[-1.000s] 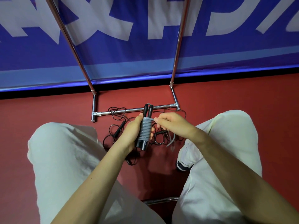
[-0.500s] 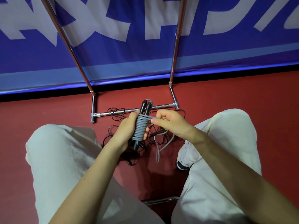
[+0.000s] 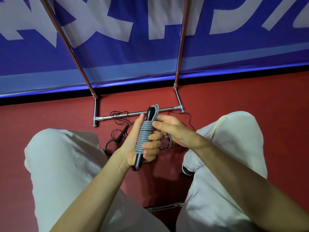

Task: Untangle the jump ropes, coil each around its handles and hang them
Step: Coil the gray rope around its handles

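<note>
A red floor (image 3: 250, 97) runs up to a blue banner (image 3: 133, 52) with large pale lettering, and a chrome rack (image 3: 120, 116) stands on it in front of the seated person's knees. The left hand (image 3: 133, 144) has its fingers (image 3: 153, 145) curled around the paired black handles (image 3: 139, 159), which carry a tight stack of grey rope (image 3: 144, 136) coils. The right hand (image 3: 173, 129) pinches the loose grey end just beside the top of the coils; half a second ago that end still hung down in a long loop, and now only a short length trails below the hand, so the winding looks nearly finished and hanging should come next. Thin black ropes (image 3: 120, 131) lie tangled on the floor by the rack's base, not yet sorted. No containers are in view.
</note>
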`<state>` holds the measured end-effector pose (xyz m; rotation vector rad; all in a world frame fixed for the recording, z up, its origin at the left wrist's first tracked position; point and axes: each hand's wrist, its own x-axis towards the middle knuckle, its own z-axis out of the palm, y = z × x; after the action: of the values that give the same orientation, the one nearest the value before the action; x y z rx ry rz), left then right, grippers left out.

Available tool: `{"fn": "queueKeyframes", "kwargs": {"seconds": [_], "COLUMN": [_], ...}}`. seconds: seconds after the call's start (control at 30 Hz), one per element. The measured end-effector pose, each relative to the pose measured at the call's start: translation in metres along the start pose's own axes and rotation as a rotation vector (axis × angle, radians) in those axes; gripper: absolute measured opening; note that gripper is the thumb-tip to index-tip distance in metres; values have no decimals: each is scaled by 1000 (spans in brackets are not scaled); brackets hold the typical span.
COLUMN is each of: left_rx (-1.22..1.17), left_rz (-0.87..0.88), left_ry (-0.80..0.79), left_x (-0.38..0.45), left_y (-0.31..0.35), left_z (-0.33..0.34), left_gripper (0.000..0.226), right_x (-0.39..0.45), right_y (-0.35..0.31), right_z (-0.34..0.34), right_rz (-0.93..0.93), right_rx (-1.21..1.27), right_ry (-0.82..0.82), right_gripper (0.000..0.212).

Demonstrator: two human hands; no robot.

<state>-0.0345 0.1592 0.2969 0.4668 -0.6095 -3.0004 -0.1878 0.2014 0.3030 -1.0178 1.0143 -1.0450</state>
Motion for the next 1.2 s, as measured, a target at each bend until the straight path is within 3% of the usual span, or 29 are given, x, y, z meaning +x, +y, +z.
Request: {"fn": "queueKeyframes", "kwargs": {"seconds": [0.07,0.13,0.3,0.4,0.5,0.67,0.83,1.03,1.2], "left_rx": [172,321,534,553,397,205,247,375,357], "left_rz": [6,38,203,222,250,339,357,317,296], "left_ry": [199,361,613,639,640,612,621,694,733], "left_x": [3,8,21,23,23,21,15,12,14], "left_y": [0,-1,-4,-7,-10,-6,0,-5,-10], "left_z": [0,-3,-19,-21,-13,-11,-10,-11,-13], "left_gripper": [83,91,78,73,66,56,50,53,59], "right_x": [-2,0,7,6,7,5,3,0,2], "right_y": [-1,0,13,14,10,8,7,10,19], "right_z": [3,4,-5,-2,1,-4,-9,-6,-6], "right_rz": [-8,-9,-16,-17,-4,13,30,32,-62], "right_rx": [10,-37,-390,-448,-364,-284,-248,-204,-345], "right_ry": [32,139,434,493,480,324,240,260,434], "right_gripper": [14,24,38,39,35,14,16,14,23]}}
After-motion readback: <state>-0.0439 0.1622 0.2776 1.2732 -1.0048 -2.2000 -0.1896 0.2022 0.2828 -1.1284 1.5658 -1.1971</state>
